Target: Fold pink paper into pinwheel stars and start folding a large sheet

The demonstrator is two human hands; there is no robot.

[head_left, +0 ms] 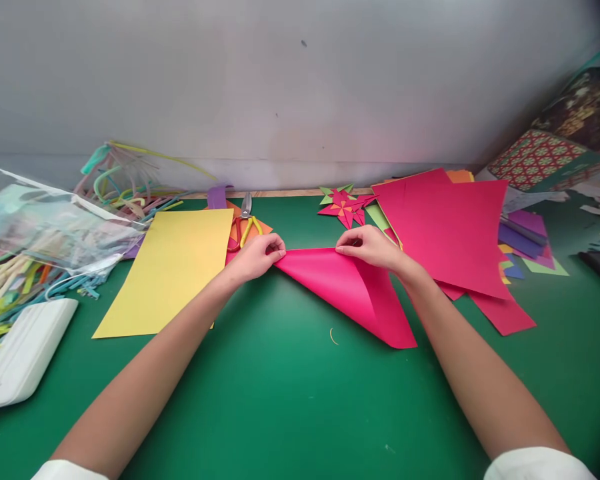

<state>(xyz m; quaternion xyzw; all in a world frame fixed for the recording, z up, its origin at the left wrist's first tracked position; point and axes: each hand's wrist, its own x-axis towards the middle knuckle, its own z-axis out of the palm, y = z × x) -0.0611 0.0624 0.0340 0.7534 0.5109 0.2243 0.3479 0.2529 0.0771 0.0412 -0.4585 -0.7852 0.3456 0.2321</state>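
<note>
A pink-red paper (340, 280), folded over into a triangular shape, lies between my hands with its lower tip pointing to the lower right. My left hand (263, 256) pinches its upper left corner. On the upper edge, toward the right, my right hand (367, 247) is closed on the same paper. Scissors (246, 220) with red and yellow handles lie just behind my left hand. A yellow sheet (170, 273) is left of that hand. Beyond my right hand sits a red paper star (345, 208) with green tips.
Large red sheets (460, 233) are stacked at the right, over coloured scraps (527, 240). Pipe cleaners (10, 293), a clear plastic bag (55, 220) and a white device (27, 353) lie at the left. A patterned box (540, 160) stands at the back right.
</note>
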